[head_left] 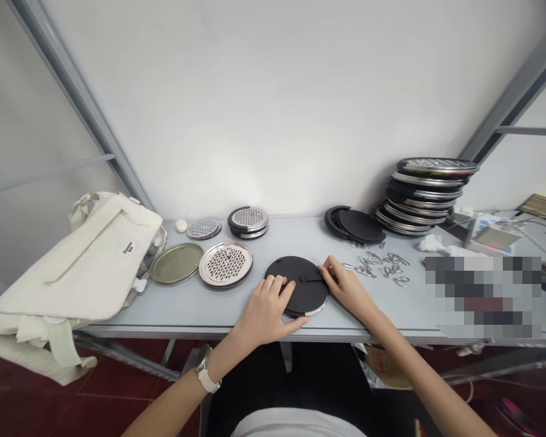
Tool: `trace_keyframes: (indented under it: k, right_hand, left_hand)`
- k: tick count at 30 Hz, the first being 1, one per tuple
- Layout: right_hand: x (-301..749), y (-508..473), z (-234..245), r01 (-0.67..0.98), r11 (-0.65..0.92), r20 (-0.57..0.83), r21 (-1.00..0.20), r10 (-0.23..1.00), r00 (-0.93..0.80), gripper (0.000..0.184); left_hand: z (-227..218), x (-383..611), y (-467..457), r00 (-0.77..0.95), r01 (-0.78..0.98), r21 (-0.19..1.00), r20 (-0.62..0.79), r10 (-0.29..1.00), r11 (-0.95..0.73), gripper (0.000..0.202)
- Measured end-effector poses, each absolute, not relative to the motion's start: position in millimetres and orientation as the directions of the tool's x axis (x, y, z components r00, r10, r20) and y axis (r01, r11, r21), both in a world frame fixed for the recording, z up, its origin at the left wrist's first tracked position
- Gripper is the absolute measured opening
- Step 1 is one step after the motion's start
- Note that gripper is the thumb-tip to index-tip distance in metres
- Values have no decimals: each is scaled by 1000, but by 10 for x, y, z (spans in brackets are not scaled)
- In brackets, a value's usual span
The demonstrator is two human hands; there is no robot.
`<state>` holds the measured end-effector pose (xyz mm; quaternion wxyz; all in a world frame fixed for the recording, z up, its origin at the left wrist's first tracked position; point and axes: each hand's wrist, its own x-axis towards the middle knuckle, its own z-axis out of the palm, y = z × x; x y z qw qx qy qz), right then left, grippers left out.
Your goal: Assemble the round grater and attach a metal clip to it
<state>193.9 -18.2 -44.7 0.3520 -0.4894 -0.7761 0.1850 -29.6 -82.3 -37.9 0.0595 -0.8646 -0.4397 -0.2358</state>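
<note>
We find the black disc [309,298] flat near the counter's [177,312] front edge, about midway along it. Left hand [268,306]: its grip grasps the disc, fingers bent on the upper face, thumb at the front rim. Right hand [340,285]: its grip appears to pinch the right rim, beside a slot-like line in the face.

Risks, in our judgement: uneven pressure from the two hands could make the disc skid or turn, and with the front edge so near, a slip that way could carry it off the counter. A sweep of the right forearm could scatter the loose metal clips [386,264]. The tall disc stack [423,197], by the back edge toward the right, leans; a knock there could topple it.

Poorly seen: we cannot make out the disc's underside, nor what the right fingertips press on. The left hand covers part of the rim. A pixelated patch [482,297] hides whatever lies along the front edge at right. The pale bag's [82,261] contents, at the left end, are mostly concealed.
</note>
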Motion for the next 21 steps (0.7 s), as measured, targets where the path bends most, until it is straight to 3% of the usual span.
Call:
trace_keyframes:
  k: [15, 21]
  right_hand:
    - [1951, -185, -461, 597, 463, 368, -655, 886, -283, 16]
    - [1954, -184, -478, 571, 426, 393, -702, 900, -188, 14]
  left_hand:
    - [-367, -289, -831, 503, 790, 106, 449, 738, -603, 61]
    - [-364, -286, -828, 507, 791, 94, 453, 734, -604, 61]
